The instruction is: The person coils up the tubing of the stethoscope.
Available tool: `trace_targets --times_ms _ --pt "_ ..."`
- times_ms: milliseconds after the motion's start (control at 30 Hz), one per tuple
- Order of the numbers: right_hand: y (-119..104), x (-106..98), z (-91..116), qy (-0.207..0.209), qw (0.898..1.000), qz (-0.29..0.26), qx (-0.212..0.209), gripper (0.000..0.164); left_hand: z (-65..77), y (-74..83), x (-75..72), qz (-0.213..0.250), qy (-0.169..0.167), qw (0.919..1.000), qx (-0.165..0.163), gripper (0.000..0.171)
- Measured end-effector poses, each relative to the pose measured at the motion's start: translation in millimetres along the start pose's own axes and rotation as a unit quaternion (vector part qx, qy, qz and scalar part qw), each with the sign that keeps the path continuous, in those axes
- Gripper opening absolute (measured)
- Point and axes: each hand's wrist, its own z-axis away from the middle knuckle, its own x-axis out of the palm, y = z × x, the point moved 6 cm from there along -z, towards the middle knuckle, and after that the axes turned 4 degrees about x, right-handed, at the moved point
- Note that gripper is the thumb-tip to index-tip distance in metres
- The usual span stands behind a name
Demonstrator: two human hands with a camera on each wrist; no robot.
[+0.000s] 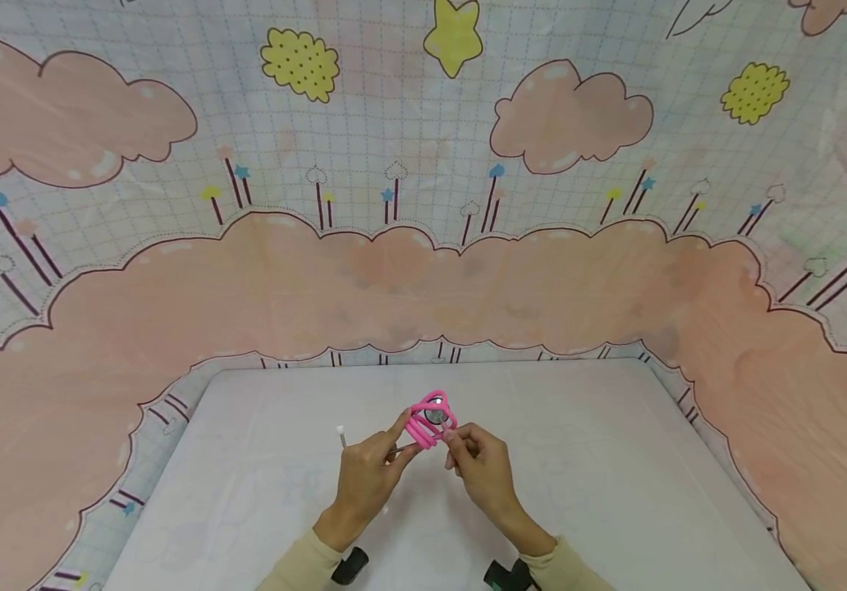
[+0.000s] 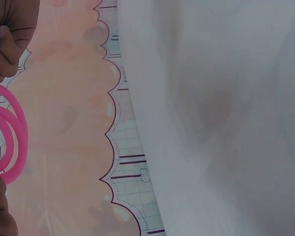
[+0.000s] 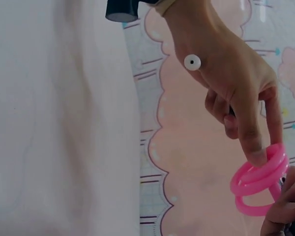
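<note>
A bundle of glossy pink tube loops (image 1: pixel 423 432) is held up over the white table between both hands. A round, shiny dark-and-silver piece (image 1: pixel 436 411) shows inside the loops. My left hand (image 1: pixel 370 466) pinches the loops from the left between thumb and forefinger. A thin rod (image 1: pixel 343 440) with a white end also passes through that hand; its white disc end (image 3: pixel 192 62) sticks out beside the palm in the right wrist view. From the right, my right hand (image 1: pixel 484 469) pinches the lower right edge of the loops. In the left wrist view the pink loops (image 2: pixel 20 132) are partly cut off.
The white tabletop (image 1: pixel 601 460) lies under the hands. Behind and around it hangs a cloth (image 1: pixel 468 287) printed with peach clouds, stars and a grid. Dark wrist devices (image 1: pixel 350 565) sit at both sleeves, close to the table's near side.
</note>
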Motion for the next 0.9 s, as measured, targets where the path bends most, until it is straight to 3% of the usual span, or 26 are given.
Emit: trace_targets --times_ms 133,300,500,633,900 --pt "4.4 -0.3 -0.3 0.036 0.999 -0.006 -0.007 0.012 -1.3 4.1 0.4 -0.004 0.003 0.9999 0.01 0.059" --pt "17.6 -6.9 -8.5 0.102 0.993 0.004 -0.064 0.017 2.8 5.8 5.6 -0.021 -0.016 0.9995 0.019 0.058" --pt "30.2 -7.2 -16.1 0.095 0.992 0.04 -0.073 0.027 2.9 3.1 7.2 -0.017 -0.013 0.9998 -0.003 0.058" --pt "31.4 -9.9 -15.8 0.109 0.988 0.066 -0.092 0.022 2.0 3.1 10.1 -0.01 -0.031 0.9993 -0.017 0.057" --pt "33.2 -7.8 -12.8 0.081 0.983 0.109 -0.122 0.031 9.5 -1.7 14.3 -0.015 -0.049 0.9979 -0.039 0.055"
